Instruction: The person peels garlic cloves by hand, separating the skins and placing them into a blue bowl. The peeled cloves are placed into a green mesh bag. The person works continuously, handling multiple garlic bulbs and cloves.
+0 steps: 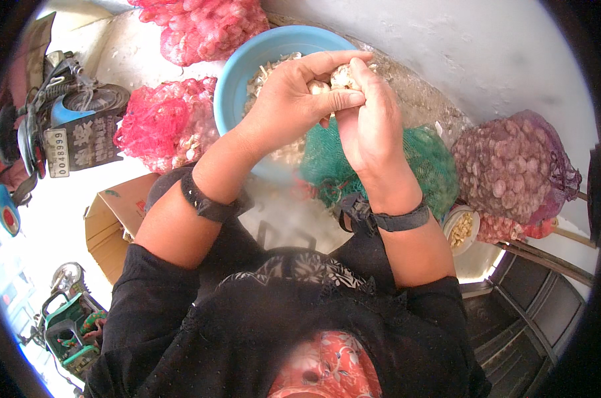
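Both hands are raised together over the right side of a blue plastic basin (226, 79). My left hand (293, 94) has its thumb and fingers around pale garlic cloves (319, 88). Its thumb presses toward a garlic bulb (344, 77) with flaking skin, which sits between the two hands. My right hand (372, 114) grips that bulb from the other side, fingers pointing away from me. Some of the garlic is hidden by the fingers. Loose garlic skins (288, 151) lie in the basin. A green mesh bag (425, 159) lies below and behind my right hand.
Red mesh bags of garlic (168, 124) lie left of the basin. A purple mesh bag of garlic (504, 164) leans by the wall, near a white bucket of cloves (462, 229). An open cardboard box (106, 229), parked motorcycle (76, 114) and dark chair (524, 303) surround me.
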A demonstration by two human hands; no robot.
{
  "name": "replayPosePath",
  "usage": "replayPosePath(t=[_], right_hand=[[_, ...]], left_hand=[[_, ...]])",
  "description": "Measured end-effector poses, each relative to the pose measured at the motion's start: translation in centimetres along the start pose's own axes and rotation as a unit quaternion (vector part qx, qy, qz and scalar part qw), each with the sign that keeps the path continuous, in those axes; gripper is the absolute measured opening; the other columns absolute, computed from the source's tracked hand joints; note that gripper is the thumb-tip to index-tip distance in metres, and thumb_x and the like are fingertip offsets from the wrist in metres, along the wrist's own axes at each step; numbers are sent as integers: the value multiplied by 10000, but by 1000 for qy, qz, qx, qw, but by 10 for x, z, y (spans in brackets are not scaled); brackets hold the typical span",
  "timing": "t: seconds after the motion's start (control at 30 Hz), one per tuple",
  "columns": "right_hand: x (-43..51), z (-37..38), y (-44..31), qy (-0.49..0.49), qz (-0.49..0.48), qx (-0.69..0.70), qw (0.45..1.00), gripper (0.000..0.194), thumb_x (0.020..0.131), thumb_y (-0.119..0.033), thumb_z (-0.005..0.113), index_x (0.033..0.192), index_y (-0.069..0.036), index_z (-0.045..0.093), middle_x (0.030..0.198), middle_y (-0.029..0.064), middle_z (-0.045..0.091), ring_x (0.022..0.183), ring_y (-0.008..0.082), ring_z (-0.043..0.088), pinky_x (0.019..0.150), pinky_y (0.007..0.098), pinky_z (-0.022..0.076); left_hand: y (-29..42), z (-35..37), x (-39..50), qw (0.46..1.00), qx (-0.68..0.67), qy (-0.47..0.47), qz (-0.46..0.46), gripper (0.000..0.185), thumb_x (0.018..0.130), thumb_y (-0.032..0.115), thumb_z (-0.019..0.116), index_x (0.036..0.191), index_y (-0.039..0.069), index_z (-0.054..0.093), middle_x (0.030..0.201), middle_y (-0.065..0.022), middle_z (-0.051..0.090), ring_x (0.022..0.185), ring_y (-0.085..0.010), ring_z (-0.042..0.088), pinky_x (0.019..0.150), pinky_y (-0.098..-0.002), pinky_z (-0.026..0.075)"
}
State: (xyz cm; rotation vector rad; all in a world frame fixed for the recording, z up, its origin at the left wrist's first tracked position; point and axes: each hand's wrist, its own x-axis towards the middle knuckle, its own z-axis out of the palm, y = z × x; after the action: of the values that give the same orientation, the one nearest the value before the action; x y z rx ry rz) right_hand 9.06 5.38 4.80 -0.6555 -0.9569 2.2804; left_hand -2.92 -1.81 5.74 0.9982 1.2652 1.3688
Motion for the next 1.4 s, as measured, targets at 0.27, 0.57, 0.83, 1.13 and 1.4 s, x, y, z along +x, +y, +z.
replayPosePath(t=[0.27, 0.57, 0.83, 1.13, 1.4], right_hand=[[8, 0, -1, 40, 40, 134, 989, 294, 1010, -234, 457, 1061, 17, 601, 997, 101, 636, 893, 184, 623, 809, 331, 520], [-1, 4, 0, 33, -11, -23, 999, 305, 1010, -255, 460, 1002, 14, 604, 943, 92, 626, 823, 176, 602, 710, 336, 494], [8, -1, -6, 111, 45, 185, 975, 227, 1008, -177, 459, 1019, 8, 591, 970, 103, 633, 860, 190, 617, 745, 329, 512], [0, 5, -5, 54, -59, -8, 997, 174, 978, -154, 513, 991, 5, 582, 948, 72, 598, 873, 160, 590, 768, 292, 487], [4, -3, -1, 79, 10, 131, 988, 252, 1018, -218, 484, 1027, 11, 589, 1057, 116, 620, 995, 200, 597, 890, 330, 482]], left_hand=[[1, 2, 2, 998, 17, 48, 30, 428, 833, 95, 762, 1185, 43, 523, 950, -37, 655, 743, -64, 591, 597, -204, 492], [-7, -5, 3, 998, 38, 39, 29, 368, 800, 64, 785, 1115, 29, 599, 967, -26, 667, 765, -51, 604, 600, -195, 498], [-4, -3, 4, 999, 9, 25, 34, 413, 849, 86, 743, 1233, 39, 598, 985, -10, 670, 766, -43, 593, 621, -198, 492], [-7, -3, 7, 997, 38, 39, 56, 424, 824, 69, 765, 1213, 24, 601, 1013, -28, 677, 902, -76, 612, 779, -232, 517], [-10, 8, 5, 985, 106, 72, 118, 529, 751, 80, 819, 1205, 18, 557, 1001, -69, 667, 918, -108, 625, 820, -257, 514]])
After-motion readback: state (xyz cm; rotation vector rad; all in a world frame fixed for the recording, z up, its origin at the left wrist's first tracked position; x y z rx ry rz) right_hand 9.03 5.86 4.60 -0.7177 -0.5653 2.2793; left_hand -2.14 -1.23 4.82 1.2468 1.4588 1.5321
